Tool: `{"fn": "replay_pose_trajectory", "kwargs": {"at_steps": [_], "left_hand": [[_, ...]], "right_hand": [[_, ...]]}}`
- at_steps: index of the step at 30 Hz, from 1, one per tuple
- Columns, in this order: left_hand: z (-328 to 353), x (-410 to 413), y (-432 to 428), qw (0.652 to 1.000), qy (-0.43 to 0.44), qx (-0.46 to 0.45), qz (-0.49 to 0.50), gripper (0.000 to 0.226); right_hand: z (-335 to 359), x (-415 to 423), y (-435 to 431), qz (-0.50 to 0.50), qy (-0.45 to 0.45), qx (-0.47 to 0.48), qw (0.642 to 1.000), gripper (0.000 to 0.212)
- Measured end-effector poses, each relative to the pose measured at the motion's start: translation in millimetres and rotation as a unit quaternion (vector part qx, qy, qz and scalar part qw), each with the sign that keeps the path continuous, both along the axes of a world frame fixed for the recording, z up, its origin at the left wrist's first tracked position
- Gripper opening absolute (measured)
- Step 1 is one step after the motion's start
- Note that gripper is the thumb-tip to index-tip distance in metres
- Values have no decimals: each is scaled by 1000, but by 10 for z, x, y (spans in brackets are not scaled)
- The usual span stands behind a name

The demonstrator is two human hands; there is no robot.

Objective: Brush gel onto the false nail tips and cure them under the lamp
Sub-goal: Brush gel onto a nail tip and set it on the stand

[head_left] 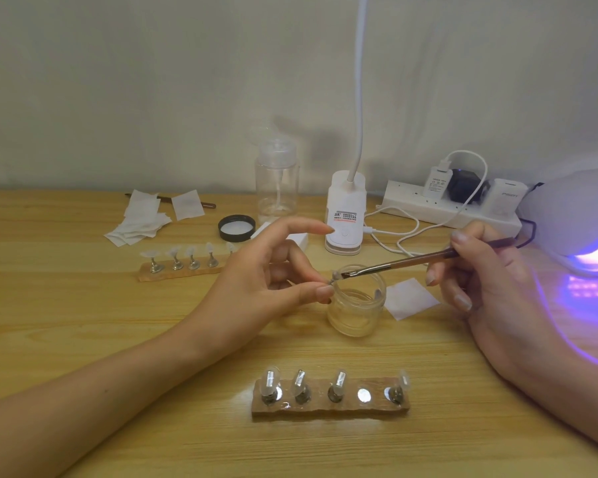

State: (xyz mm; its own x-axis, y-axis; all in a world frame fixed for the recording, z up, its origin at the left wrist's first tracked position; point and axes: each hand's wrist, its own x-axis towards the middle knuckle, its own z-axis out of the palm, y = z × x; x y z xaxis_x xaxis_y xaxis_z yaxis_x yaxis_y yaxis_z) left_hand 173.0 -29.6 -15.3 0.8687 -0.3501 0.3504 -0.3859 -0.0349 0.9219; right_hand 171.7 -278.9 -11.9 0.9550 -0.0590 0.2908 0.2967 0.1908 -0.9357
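Over the open glass jar (354, 312), the left hand (266, 284) pinches a false nail tip (334, 278) between thumb and finger while the right hand (494, 284) holds a brush (415, 261) whose bristles touch it, with the nail lamp (573, 215) glowing purple at the right edge.

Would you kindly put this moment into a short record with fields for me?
left hand: pinches a nail tip over the jar
right hand: holds the brush, bristles at that tip
jar: open; lid lies farther back, to the left
near rack: four holders standing, one spot bare
far rack: row of tips
lamp: lit violet, at the right
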Motion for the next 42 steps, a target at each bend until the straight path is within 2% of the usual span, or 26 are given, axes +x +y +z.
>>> {"fn": "replay_pose_trajectory", "kwargs": {"at_steps": [3,10,18,21,30,36,42], "left_hand": [[1,-2,-2,1000,-4,2,4,55],[5,-12,-7,1000,-11,5,6,55],[6,-13,-21,999,-36,32,25,51],[-7,-5,-17,998,-46,38,29,51],[-14,-2,-17,996,-73,46,35,49],[-15,-13,-24,993,-97,51,39,51],[-23,-11,-17,990,-116,66,41,50]], "right_hand": [[1,-1,-5,22,-16,15,1000,24],[-14,16,2,19,-4,-30,999,24],[0,12,-11,25,-7,10,1000,22],[8,6,3,38,1,-5,999,24],[13,4,17,7,23,-25,999,23],[21,2,2,13,13,26,999,23],[16,0,7,36,8,-10,999,26]]}}
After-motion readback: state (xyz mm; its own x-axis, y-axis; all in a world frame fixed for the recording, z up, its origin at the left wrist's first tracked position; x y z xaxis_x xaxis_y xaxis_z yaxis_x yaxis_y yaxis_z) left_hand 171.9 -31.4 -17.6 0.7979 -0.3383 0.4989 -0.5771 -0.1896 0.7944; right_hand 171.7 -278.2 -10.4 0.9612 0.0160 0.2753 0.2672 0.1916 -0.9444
